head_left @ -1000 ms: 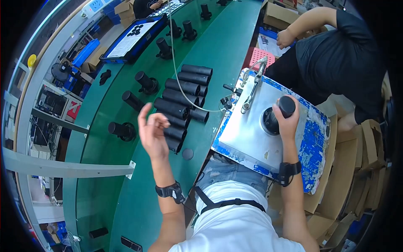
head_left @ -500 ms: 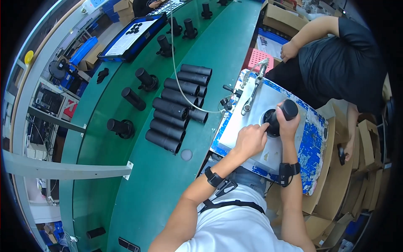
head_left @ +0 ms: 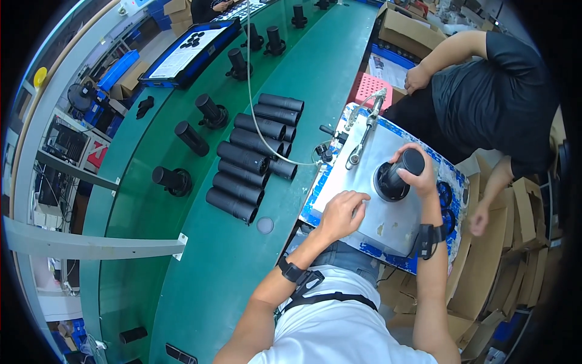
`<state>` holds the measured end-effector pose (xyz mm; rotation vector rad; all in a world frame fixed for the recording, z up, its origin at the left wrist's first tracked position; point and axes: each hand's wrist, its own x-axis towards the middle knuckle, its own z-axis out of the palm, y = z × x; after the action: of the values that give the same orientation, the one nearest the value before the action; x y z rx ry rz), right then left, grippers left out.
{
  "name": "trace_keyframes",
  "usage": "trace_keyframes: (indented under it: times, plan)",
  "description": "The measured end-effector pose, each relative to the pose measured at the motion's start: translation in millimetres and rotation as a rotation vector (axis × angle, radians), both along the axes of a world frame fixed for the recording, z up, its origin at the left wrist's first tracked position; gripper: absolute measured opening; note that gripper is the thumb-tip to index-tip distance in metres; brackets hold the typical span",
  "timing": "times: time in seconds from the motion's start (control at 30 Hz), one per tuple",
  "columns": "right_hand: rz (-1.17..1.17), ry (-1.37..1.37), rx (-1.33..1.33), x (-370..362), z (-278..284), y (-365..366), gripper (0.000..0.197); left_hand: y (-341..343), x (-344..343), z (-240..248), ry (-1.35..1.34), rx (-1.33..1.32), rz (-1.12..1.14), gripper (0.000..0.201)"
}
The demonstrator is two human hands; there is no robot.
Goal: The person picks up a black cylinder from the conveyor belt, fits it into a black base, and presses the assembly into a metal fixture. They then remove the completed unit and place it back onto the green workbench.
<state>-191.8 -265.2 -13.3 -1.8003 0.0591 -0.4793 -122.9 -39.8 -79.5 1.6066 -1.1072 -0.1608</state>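
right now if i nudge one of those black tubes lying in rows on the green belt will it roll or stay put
The black tubes are round and lie on their sides, so a loose one would likely roll across the green belt. Packed side by side, the neighbours probably hold the inner ones. They look rigid, not floppy, and the smooth finish may be a bit slippery.

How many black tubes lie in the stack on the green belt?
9 show: six long black tubes side by side from down to, and three shorter ends right of them at and. More may be hidden.
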Motion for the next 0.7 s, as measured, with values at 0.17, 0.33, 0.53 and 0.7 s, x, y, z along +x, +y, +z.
trace_keyframes:
  times: [0.17,0.33,0.53,0.7]
  plan:
    - [-0.672,-0.304,-0.132,6.5,-37.5,48.4,0.044,-8.7,-5.8,-4.3,-0.189,-0.041,0.122,0.014]
    - [-0.783,-0.313,-0.170,8.1,-38.1,54.3,0.043,-8.6,-5.9,-6.0,-0.199,-0.041,0.139,0.013]
    - [-0.060,-0.119,0.207,-6.1,-25.8,3.8,0.042,-8.8,-5.0,-6.6,-0.210,-0.056,0.125,0.014]
    - [-0.110,-0.105,0.245,-5.5,-27.6,3.5,0.043,-11.2,-4.9,-4.8,-0.186,-0.049,0.137,0.013]
